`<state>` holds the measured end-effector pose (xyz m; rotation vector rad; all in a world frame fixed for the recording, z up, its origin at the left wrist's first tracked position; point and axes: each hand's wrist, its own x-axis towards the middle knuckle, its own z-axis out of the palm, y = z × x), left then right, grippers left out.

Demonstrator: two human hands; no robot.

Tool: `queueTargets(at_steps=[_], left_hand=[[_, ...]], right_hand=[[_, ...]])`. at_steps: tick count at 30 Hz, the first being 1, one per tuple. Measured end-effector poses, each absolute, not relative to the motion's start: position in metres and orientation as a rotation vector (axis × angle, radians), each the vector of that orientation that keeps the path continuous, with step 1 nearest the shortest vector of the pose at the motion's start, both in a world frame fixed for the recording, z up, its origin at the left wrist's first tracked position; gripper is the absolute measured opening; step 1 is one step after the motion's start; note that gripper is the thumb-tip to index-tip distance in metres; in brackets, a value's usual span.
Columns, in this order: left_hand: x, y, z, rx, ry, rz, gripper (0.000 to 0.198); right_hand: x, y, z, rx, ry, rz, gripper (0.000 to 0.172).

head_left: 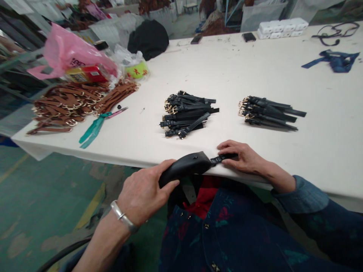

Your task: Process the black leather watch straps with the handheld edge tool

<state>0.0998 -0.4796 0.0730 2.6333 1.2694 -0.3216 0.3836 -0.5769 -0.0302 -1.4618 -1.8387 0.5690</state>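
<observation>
My left hand (149, 189) is wrapped round a smooth black hand tool (185, 166), shaped like the barrel of a hair dryer. Its wide end faces right, right up by a short black buckle strap (217, 159). Pinched in my right hand (242, 156), that strap lies at the table's front edge; the fingers hide part of it. Beyond my hands are two piles of similar black straps with gold buckles, a larger middle pile (187, 113) and a smaller right pile (269, 112).
Brown buckle straps (68, 102) are heaped on the left of the white table (326, 151). Near them lie small snips (117, 112) with teal cloth (95, 130) and a pink bag (73, 49). White boxes (283, 28) and a blue cloth strip (337, 60) sit at far right.
</observation>
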Motion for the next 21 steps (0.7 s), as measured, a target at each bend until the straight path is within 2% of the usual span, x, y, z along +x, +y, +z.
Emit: queueTargets(at_steps=[8,14,21], left_hand=[[0.131,-0.485,0.061,2.703,1.265,-0.160,0.046],[0.115,-0.479,0.053,2.601,1.333,-0.067,0.047],[0.099,-0.488,0.072,2.683,1.330,-0.284,0.045]], right_hand=[[0.383,-0.576,-0.033,-1.503,-1.806,0.559,0.022],[0.378,-0.576,-0.034,-1.500,-1.711,0.542,0.019],[0.378,-0.576,-0.035,-1.517,-1.695,0.555,0.019]])
